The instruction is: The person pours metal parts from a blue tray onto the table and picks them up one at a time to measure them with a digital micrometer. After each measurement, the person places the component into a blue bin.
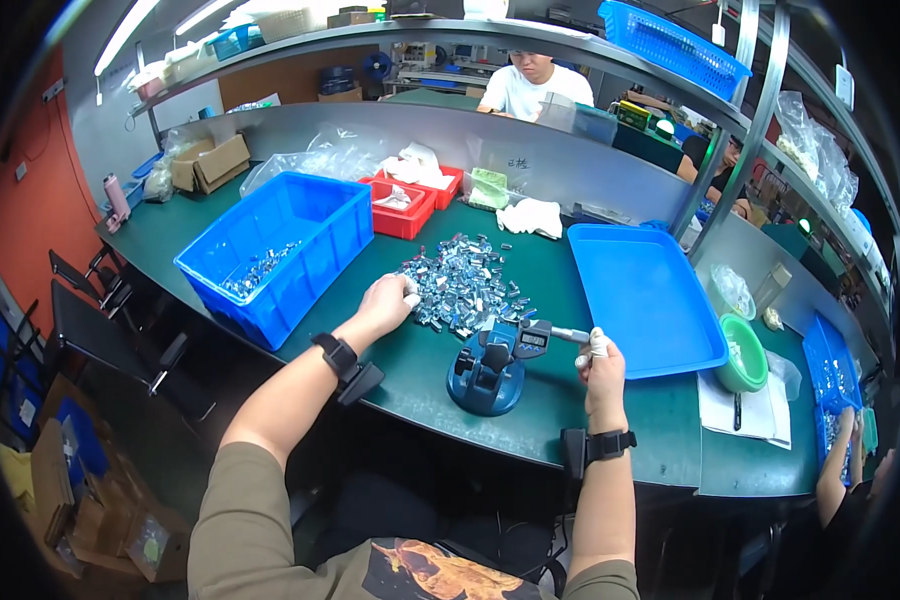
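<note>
Silvery and glossy, the parts [475,270] lie in a loose heap mid-table — small, probably light and stiff, likely slippery, so I'd pinch each one by its long edges. From my end, I see the left hand [384,305] at the heap's left edge, fingers bent; I can't tell whether it has a part. The right hand [602,375] grips the far end of the micrometer [533,340], whose blue stand [483,388] looks heavy enough to sit firm — I'd turn that end gently. Smooth green table [660,425] beneath, with a blue bin [315,268] left and a blue tray [650,300] right. Past the grey partition [410,125], a person in white [518,95] sits below the shelf [340,32].
</note>
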`<state>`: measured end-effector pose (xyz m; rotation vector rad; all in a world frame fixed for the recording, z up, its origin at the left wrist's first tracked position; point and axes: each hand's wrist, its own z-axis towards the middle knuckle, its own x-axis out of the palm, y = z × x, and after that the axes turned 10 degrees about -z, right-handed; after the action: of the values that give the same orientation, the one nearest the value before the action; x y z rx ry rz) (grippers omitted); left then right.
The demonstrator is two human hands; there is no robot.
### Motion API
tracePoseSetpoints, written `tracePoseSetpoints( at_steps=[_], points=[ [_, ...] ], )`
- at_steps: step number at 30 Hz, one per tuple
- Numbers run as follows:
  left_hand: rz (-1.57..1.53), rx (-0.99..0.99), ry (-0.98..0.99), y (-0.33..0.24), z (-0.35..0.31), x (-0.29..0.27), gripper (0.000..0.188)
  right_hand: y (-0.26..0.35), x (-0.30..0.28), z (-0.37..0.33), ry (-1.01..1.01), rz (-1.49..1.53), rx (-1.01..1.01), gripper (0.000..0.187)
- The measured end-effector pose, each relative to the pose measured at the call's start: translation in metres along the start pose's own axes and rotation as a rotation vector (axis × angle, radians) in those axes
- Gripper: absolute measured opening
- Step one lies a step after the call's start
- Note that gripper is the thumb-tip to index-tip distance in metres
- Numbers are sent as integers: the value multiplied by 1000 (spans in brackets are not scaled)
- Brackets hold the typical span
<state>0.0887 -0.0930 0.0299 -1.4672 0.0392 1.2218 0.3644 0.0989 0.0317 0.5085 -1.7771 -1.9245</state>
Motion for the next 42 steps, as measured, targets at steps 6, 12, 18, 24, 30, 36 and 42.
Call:
tracePoseSetpoints(
  at_steps=[6, 12, 18, 24, 30, 36, 42],
  points=[
    [-758, 57, 148, -62, 4, 23, 19, 4, -5, -1, 5, 2, -11, 28],
    [-1144, -115, 404, -89, 12, 48, 23, 1, 1, 1, -30, -25, -16, 30],
    [-1209, -80, 463, -80, 9, 59, 25, 2, -3, 0, -38, -41, 8, 29],
    [-1307, -226, 498, -73, 6, 56, 25, 4, 1, -1, -42, -60, 48, 29],
    [-1371, -266, 521, -79, 5, 55, 26, 5, -1, -1, -67, -12, 46, 31],
    [-1385, -269, 486, -76, 2, 56, 24, 3, -1, 0, -50, -57, 94, 33],
    [-1387, -284, 484, -79, 3, 58, 23, 8, 0, -1, -81, -28, 115, 36]
  ],
)
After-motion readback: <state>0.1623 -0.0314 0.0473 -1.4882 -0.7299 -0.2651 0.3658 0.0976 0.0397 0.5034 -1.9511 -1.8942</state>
